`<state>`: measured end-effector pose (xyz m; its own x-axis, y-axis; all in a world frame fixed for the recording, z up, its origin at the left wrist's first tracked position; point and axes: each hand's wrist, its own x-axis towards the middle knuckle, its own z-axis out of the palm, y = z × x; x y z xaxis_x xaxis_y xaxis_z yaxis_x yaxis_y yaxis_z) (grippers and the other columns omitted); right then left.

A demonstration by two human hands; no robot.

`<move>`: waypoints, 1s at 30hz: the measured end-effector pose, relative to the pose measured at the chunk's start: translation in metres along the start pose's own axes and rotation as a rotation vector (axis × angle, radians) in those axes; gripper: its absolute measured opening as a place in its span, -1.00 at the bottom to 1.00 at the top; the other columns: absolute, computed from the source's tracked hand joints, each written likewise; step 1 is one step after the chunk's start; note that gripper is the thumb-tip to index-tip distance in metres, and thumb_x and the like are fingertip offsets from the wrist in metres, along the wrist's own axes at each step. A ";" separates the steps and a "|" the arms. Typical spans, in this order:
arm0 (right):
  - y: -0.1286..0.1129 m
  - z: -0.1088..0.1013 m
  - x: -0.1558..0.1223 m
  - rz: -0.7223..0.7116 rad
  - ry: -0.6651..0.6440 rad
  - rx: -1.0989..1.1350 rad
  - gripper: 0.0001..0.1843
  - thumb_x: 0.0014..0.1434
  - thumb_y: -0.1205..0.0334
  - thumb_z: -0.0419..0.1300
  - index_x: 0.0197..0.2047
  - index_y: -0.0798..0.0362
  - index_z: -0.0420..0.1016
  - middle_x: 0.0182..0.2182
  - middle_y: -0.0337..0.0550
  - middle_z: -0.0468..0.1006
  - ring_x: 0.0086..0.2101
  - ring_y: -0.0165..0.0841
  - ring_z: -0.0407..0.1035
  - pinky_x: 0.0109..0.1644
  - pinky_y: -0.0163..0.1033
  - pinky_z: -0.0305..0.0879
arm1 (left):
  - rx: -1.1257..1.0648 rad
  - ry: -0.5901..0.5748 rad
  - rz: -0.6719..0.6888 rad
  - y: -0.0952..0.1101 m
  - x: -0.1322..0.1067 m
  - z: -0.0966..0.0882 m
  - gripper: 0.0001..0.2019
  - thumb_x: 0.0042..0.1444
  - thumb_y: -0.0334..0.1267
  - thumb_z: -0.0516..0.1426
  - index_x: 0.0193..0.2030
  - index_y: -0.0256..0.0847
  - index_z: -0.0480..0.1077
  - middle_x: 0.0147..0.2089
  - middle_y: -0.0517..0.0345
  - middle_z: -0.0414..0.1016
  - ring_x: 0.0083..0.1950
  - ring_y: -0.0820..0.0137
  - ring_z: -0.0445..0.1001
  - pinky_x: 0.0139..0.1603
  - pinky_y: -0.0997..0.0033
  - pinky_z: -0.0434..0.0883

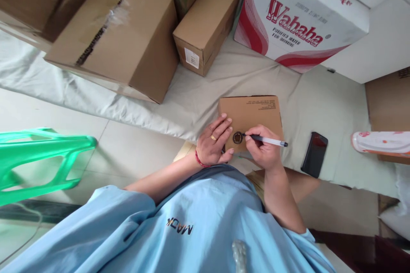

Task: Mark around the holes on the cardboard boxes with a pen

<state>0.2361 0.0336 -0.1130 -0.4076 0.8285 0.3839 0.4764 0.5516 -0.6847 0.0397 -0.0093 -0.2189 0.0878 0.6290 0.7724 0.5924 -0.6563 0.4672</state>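
Note:
A small brown cardboard box (253, 113) lies at the near edge of the cloth-covered surface, close to my body. Printed lines show at its far right corner, and a dark round mark (237, 137) is on its near part. My left hand (215, 138) rests flat on the box's left side, fingers stretched out, with a ring and a red wrist string. In my right hand (264, 147) is a pen (270, 140) with a white barrel and black cap end. Its tip points left and meets the box beside the round mark.
Cardboard boxes (128, 30) stand at the back left, with a long narrow box (208, 21) beside them. A white and red water carton (297, 21) is at the back right. A black phone (314, 154) lies right of my hand. A green plastic stool (45, 162) stands left.

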 end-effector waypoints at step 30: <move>0.000 -0.004 -0.001 0.024 0.004 0.016 -0.89 0.21 0.37 0.22 -0.31 -0.04 0.50 -0.51 -0.34 0.49 -0.54 -0.44 0.29 -0.44 -0.29 0.21 | 0.015 0.016 0.010 0.001 0.001 0.001 -0.36 0.48 0.05 0.09 0.53 -0.32 0.29 0.39 -0.37 0.55 0.62 -0.14 0.33 0.41 -0.22 0.56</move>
<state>0.2398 0.0332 -0.1106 -0.3928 0.8419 0.3701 0.4735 0.5301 -0.7034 0.0410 -0.0084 -0.2181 0.0812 0.6156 0.7839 0.6035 -0.6563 0.4528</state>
